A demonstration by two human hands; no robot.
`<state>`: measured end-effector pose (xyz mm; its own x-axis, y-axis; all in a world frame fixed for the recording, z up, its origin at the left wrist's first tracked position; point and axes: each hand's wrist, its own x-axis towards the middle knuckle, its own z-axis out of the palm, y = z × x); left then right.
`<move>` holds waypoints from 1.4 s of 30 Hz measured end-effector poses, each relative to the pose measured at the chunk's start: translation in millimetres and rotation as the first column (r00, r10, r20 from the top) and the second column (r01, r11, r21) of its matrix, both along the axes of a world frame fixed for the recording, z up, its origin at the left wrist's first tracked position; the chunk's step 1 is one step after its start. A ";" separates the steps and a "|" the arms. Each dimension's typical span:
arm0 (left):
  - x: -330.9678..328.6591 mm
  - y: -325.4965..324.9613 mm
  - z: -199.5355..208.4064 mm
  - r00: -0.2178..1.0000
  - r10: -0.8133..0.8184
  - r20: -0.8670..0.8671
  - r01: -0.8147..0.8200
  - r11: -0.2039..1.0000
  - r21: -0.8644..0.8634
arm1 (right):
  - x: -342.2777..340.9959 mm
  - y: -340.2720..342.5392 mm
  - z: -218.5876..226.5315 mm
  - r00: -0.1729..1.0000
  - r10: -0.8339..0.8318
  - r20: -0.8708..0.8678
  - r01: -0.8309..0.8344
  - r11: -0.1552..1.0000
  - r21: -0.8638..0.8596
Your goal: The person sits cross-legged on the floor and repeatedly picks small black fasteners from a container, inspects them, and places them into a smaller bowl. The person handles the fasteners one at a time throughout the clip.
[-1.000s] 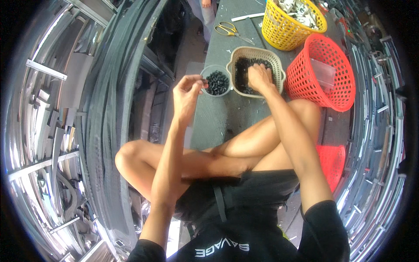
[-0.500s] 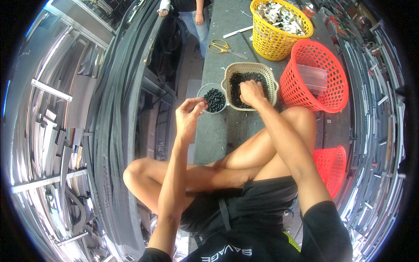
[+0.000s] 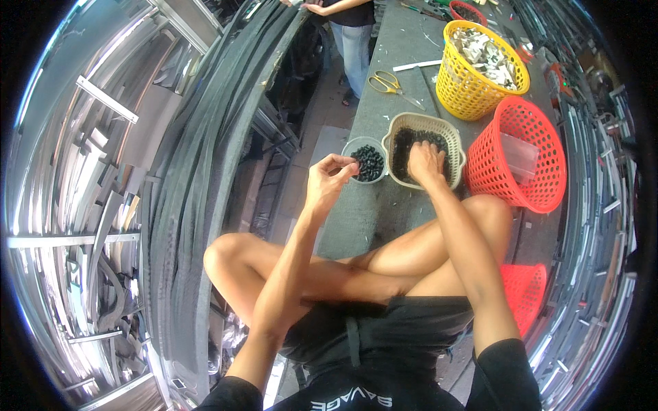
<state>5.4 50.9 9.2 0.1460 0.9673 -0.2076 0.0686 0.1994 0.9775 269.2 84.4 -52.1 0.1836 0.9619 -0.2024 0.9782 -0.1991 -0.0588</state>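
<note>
My left hand [image 3: 330, 180] is closed in a pinch at the left rim of a round clear tub [image 3: 354, 144]; anything between its fingertips is too small to make out. Small black pieces [image 3: 370, 166] lie heaped in that tub. Beside it on the right stands a beige plastic basket [image 3: 458, 161] with handles, holding more small black pieces [image 3: 404, 145]. My right hand [image 3: 426, 163] reaches down into this basket, its fingers bent together among the pieces. The fingertips are hidden, so what they grip cannot be seen.
Yellow-handled scissors [image 3: 394, 88] and a white strip [image 3: 417, 66] lie on the grey bench [image 3: 343, 226]. A yellow basket [image 3: 456, 82] of pale scraps and a red basket [image 3: 480, 164] line the right side. Long dark strips [image 3: 185, 157] run along the left. A person [image 3: 353, 41] stands beyond.
The whole view has shifted, so bench and baskets sit lower and further right. Both hands keep their places, left by the tub and right in the beige basket. The other person's hands have come together.
</note>
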 end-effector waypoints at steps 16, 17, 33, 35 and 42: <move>1.7 1.6 -5.5 0.989 -0.009 0.150 0.011 1.000 -0.013 | 7.8 1.8 8.6 0.980 0.045 -0.193 -0.072 0.988 -0.138; 1.5 1.0 -4.8 0.989 -0.007 0.148 0.008 1.000 -0.005 | 7.2 1.7 10.8 0.975 0.033 -0.219 -0.067 0.987 -0.149; 0.3 3.5 -5.8 0.991 -0.005 0.136 0.005 1.000 0.000 | 45.9 14.8 5.1 0.847 0.054 -0.528 -0.082 0.996 -0.030; 0.6 4.1 -6.6 0.989 0.008 0.148 -0.005 1.000 -0.017 | 47.5 16.1 4.1 0.851 0.075 -0.520 -0.076 0.997 0.019; 0.5 4.7 -8.5 0.991 -0.012 0.135 0.012 1.000 0.000 | 32.8 8.8 -4.3 0.961 0.086 -0.264 -0.062 0.993 0.100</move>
